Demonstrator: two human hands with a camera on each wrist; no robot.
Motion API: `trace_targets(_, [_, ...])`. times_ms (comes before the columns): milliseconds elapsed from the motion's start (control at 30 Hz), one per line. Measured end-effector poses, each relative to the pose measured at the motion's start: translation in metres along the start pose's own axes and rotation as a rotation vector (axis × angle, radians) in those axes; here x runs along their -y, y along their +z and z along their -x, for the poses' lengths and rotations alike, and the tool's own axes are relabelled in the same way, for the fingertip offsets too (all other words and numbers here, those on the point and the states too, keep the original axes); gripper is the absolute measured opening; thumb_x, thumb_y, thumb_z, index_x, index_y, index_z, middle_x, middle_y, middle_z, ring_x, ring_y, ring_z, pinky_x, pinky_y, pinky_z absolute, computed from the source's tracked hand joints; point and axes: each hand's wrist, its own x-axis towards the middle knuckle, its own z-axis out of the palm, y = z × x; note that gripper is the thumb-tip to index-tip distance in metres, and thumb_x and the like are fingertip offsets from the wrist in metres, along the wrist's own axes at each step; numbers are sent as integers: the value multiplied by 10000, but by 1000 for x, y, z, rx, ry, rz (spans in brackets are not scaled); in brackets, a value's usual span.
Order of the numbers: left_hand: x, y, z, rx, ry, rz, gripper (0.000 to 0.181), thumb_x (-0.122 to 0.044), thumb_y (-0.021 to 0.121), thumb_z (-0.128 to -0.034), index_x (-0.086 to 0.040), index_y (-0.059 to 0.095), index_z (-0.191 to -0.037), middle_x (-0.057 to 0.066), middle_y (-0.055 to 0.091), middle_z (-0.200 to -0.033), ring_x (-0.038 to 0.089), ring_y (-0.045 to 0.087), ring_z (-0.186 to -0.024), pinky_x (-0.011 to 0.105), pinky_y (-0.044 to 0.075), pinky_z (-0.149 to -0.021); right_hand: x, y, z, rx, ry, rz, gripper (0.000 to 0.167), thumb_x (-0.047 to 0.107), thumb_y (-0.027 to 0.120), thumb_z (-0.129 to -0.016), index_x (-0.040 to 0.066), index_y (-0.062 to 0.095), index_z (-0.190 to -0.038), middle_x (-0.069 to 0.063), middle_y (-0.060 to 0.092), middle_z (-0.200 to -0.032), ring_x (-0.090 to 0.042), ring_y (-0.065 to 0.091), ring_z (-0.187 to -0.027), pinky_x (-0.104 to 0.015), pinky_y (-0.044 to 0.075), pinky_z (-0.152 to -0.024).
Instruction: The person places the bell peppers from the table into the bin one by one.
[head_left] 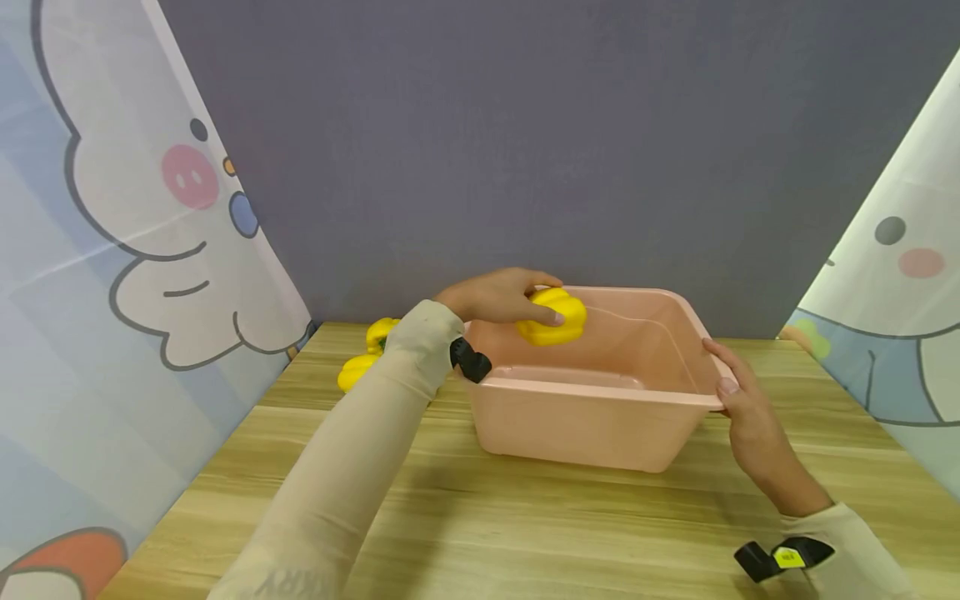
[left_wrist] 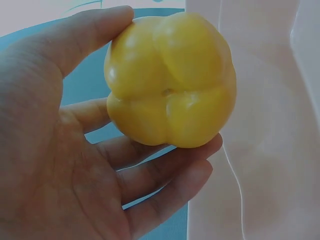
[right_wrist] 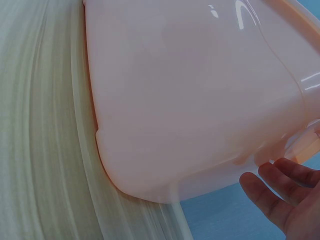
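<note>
A yellow bell pepper [head_left: 558, 318] is gripped between the thumb and fingers of my left hand [head_left: 498, 296], over the left part of a pink plastic basin [head_left: 577, 425]. The left wrist view shows the bell pepper's [left_wrist: 170, 85] lobed bottom, with the thumb above and fingers beneath. My right hand [head_left: 750, 417] holds the basin's right rim, thumb on top. From the right wrist view, the right hand's [right_wrist: 292, 195] fingers lie by the outside of the basin [right_wrist: 190, 110] near its rim; the thumb is out of that view.
Two more yellow bell peppers, one behind [head_left: 380, 333] and one nearer [head_left: 356, 372], lie on the wooden table [head_left: 465, 525] left of the basin, partly hidden by my left sleeve. A grey wall [head_left: 525, 150] rises behind the table. Cartoon-printed cloths [head_left: 112, 267] hang at both sides.
</note>
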Motion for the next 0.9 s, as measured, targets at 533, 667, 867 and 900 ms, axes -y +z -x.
trace_targets(533, [-10, 10, -12, 40, 18, 41, 757, -486, 710, -909, -180, 419, -1537, 20, 545, -1399, 116, 560, -1154, 308, 470, -954, -2, 3, -1, -10, 5, -16, 478, 130, 347, -1064, 165, 416, -1536, 77, 419, -1422, -67, 517, -1100, -144, 439, -805])
trace_targets(667, [-12, 11, -15, 29, 20, 52, 727, -454, 703, -925, -168, 425, -1533, 36, 549, -1406, 132, 558, -1180, 300, 470, -958, -1, 2, -3, 1, -4, 31, 478, 135, 333, -1071, 122, 384, -1547, 94, 393, -1443, -70, 499, -1127, -135, 433, -823])
trace_targets(867, [-15, 9, -17, -29, 9, 180, 532, -328, 629, -998, -157, 493, -1483, 34, 592, -1370, 183, 599, -1161, 335, 491, -960, -2, 0, -6, 1, -21, 47, 479, 132, 325, -1074, 80, 363, -1548, 91, 392, -1454, -75, 489, -1149, -126, 426, -839])
trace_targets(900, [-16, 8, -16, -36, 6, 203, 505, -314, 620, -1004, -164, 504, -1472, 21, 600, -1353, 183, 612, -1132, 351, 495, -960, -3, 0, -6, 3, -23, 44, 478, 134, 325, -1076, 78, 362, -1549, 89, 392, -1455, -76, 487, -1154, -125, 424, -841])
